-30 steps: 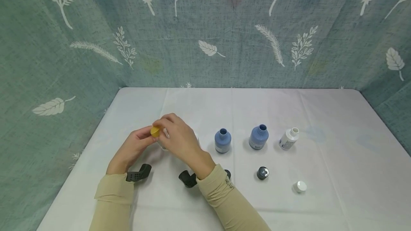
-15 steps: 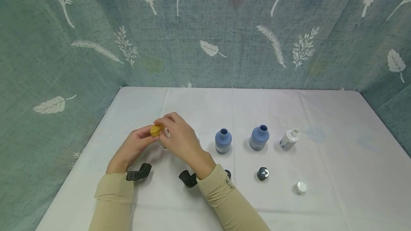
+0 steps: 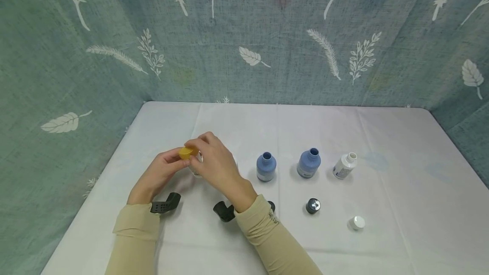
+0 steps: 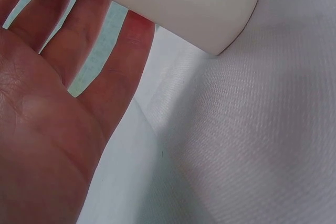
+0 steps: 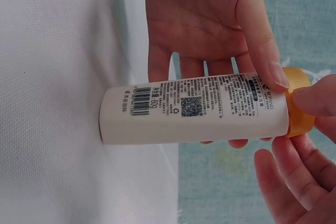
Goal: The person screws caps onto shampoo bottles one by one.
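Observation:
A white bottle [image 5: 194,109] with printed text and a barcode has a yellow cap [image 3: 188,152] on its top. My left hand [image 3: 154,176] holds the bottle near the neck, its thumb across the label side and its fingers behind, as the right wrist view shows. My right hand [image 3: 218,165] pinches the yellow cap between thumb and fingers. In the left wrist view the lower end of the bottle [image 4: 178,9] is close to the white cloth; I cannot tell whether it touches. From the head view, my right hand hides most of the bottle.
Right of my hands stand two uncapped blue bottles [image 3: 266,167] and an uncapped white bottle [image 3: 345,165]. Before them lie a black cap [image 3: 313,206] and a white cap [image 3: 357,223]. Another dark round thing [image 3: 271,206] is partly hidden by my right sleeve. A leaf-patterned curtain [image 3: 248,37] borders the table.
Both hands keep their hold on the bottle and cap. The yellow cap has shifted slightly up and to the right, and more of it shows. The other bottles and caps stay put.

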